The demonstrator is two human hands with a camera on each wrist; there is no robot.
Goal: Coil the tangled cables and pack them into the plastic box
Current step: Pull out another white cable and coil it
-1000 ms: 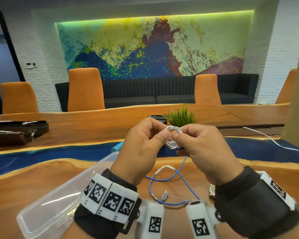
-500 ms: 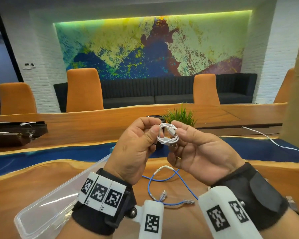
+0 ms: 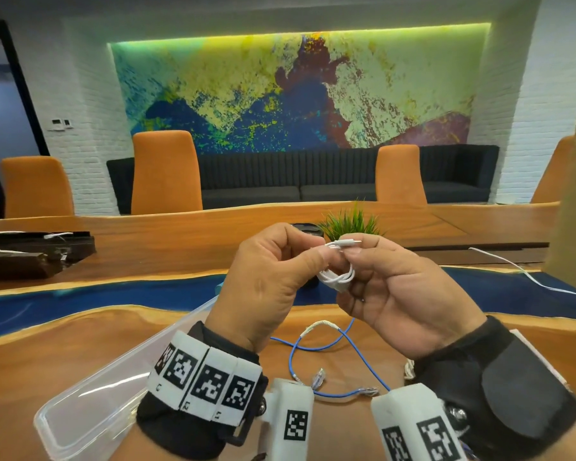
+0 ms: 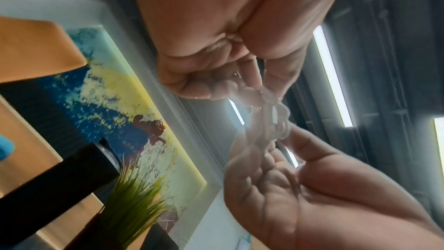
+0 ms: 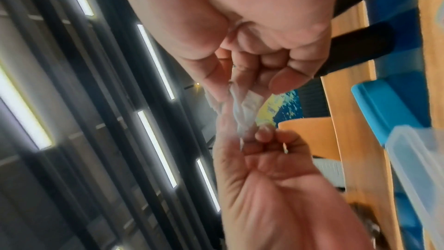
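Both hands (image 3: 270, 277) (image 3: 403, 294) raised, fingers curled, pinch grip

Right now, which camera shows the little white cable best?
The head view: the white cable shows sharp, coiled, pinched between the left hand and right hand, plug end poking up. The left wrist view shows it pale and washed out by glare; the right wrist view shows only a blurred strip.

Black wrist straps (image 3: 197, 424) carry white blocks (image 3: 207, 377) with square black-and-white markers.

Head view downward; wrist views upward
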